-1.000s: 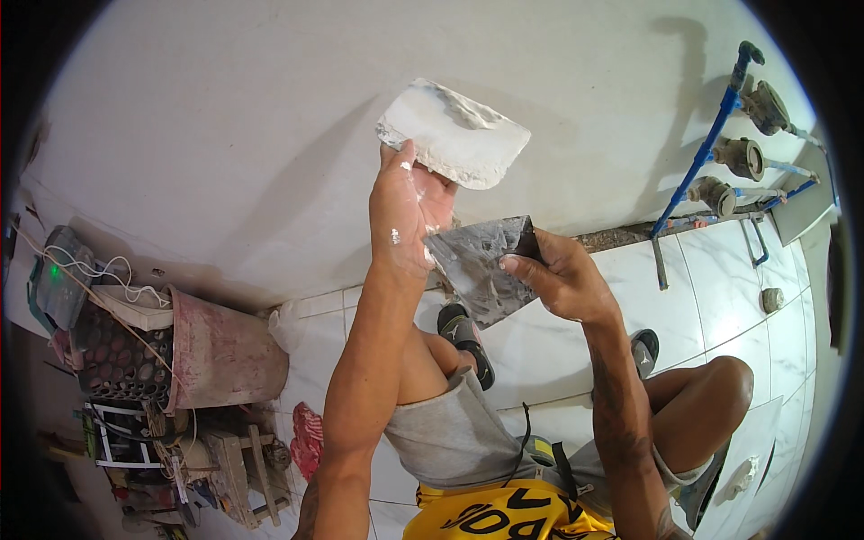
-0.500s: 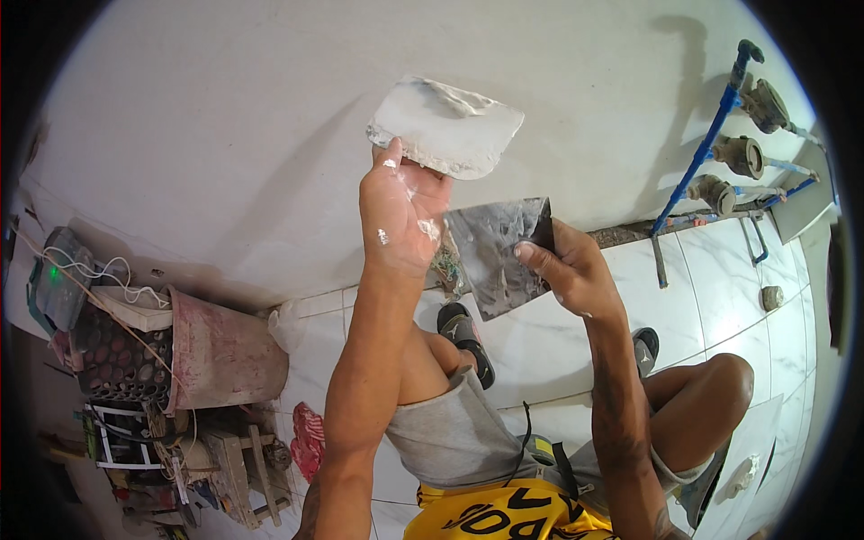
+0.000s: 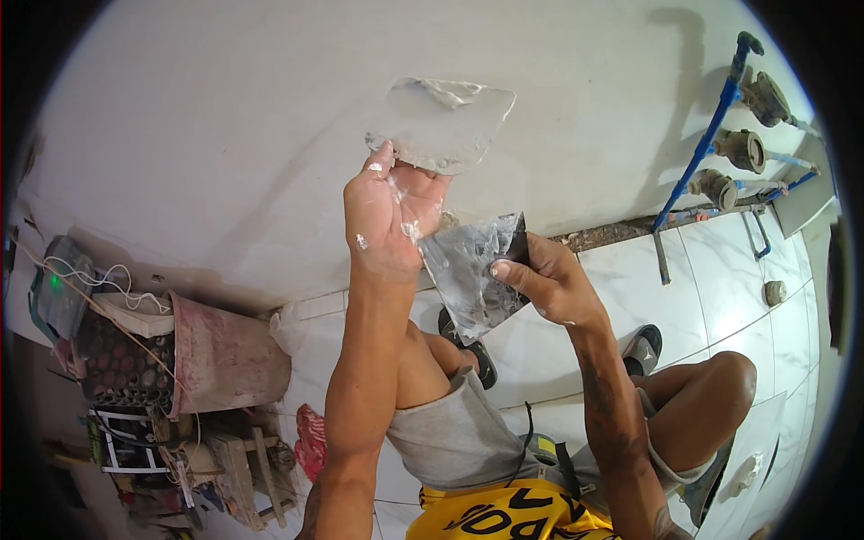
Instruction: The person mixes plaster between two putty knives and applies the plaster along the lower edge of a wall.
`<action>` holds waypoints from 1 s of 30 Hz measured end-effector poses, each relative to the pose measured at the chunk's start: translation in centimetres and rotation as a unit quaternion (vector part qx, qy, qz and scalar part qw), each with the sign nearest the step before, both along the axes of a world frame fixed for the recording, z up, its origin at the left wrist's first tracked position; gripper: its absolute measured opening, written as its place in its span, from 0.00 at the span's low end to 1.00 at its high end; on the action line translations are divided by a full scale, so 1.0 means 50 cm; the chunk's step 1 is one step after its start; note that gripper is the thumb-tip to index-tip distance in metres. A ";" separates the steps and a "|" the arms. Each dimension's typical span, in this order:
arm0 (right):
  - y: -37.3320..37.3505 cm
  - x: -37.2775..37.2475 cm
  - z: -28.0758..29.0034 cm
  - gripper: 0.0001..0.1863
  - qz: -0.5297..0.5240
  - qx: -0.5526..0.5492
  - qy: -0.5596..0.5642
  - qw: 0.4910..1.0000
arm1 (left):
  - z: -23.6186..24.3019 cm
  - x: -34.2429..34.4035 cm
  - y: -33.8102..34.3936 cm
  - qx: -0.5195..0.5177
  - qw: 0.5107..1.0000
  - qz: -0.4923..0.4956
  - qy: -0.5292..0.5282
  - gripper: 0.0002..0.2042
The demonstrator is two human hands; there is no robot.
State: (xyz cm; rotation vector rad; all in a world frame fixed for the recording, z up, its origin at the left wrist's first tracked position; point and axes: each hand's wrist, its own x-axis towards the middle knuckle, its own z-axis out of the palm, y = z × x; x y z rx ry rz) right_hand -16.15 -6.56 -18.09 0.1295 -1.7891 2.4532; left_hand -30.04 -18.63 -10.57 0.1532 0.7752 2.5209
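Observation:
My left hand (image 3: pixel 396 202) is raised before the wall, palm up and smeared with white paste. It grips the lower edge of a flat white plate (image 3: pixel 445 130), thumb over the rim. A ridge of white putty (image 3: pixel 445 92) lies along the plate's far edge. In my right hand (image 3: pixel 549 279) is a thin dark flat scraper blade (image 3: pixel 472 270), pinched with the thumb on top. Grey-white paste streaks the blade. Its left corner is close to the heel of my left palm; whether they touch I cannot tell.
A pale wall (image 3: pixel 243 108) stands ahead. Blue pipes (image 3: pixel 702 148) with water meters (image 3: pixel 742 151) project at the right. To the left are a dusty pink bucket (image 3: pixel 229 351), a black crate (image 3: pixel 121 369) and a small wooden stool (image 3: pixel 247 472). Marbled white tiles (image 3: pixel 621 297) cover the floor.
The scraper blade has moved left and slightly down, toward my left wrist, and has turned. My left hand has shifted a little left, and the plate it holds is tilted differently.

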 end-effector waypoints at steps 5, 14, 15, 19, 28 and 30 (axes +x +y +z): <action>0.024 -0.002 -0.002 0.19 -0.063 0.030 0.032 0.997 | 0.002 0.007 0.002 -0.064 0.997 0.031 0.038 0.15; 0.021 -0.013 0.023 0.16 -0.077 -0.011 -0.021 0.997 | -0.002 0.021 0.012 -0.160 0.974 0.054 0.150 0.18; 0.024 -0.011 0.023 0.15 -0.073 0.006 -0.031 0.997 | 0.002 0.026 0.015 -0.165 0.973 0.059 0.150 0.18; 0.030 -0.003 0.029 0.15 -0.054 0.039 -0.043 0.997 | 0.003 0.028 0.017 -0.162 0.975 0.039 0.145 0.19; 0.022 0.006 0.031 0.15 -0.031 0.033 -0.042 0.998 | 0.002 0.025 0.022 -0.117 0.982 0.015 0.150 0.20; 0.024 0.004 0.019 0.16 -0.023 0.028 -0.035 0.999 | 0.001 0.026 0.023 -0.121 0.982 0.014 0.147 0.20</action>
